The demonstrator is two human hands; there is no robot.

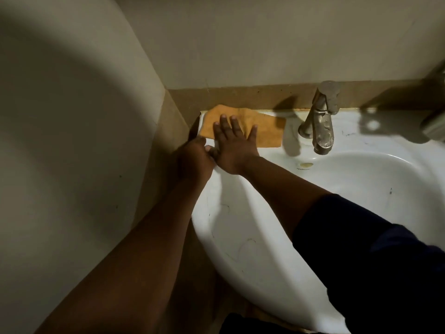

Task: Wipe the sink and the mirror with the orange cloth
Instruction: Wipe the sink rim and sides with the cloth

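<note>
The orange cloth lies flat on the back ledge of the sink, in the upper middle of the frame, at the ledge's corner toward the left of the frame. Its long axis runs across the frame, along the brown backsplash, from that corner toward the faucet; its end toward the right of the frame stops just short of the faucet base.

The right hand rests on the cloth's half toward the left of the frame, palm down, fingers straight and spread, pointing toward the top of the frame. It presses the cloth and does not grip it. The right forearm crosses the basin rim diagonally from the dark sleeve at lower right.

The left hand sits just beside the right, touching it near the thumb, at the sink's edge by the brown side wall. Its fingers appear curled near the cloth's near corner; whether they pinch the fabric cannot be told, since the fingertips are hidden. The left forearm rises from the lower left.

Judgement: the right hand is the working hand, and the unwiped ledge lies rightward along the cloth's long axis. The next stroke likely calls for a sweep toward the faucet. Dark marks show on the basin rim and bowl, so the sink wipe looks incomplete. No mirror is in view.
</note>
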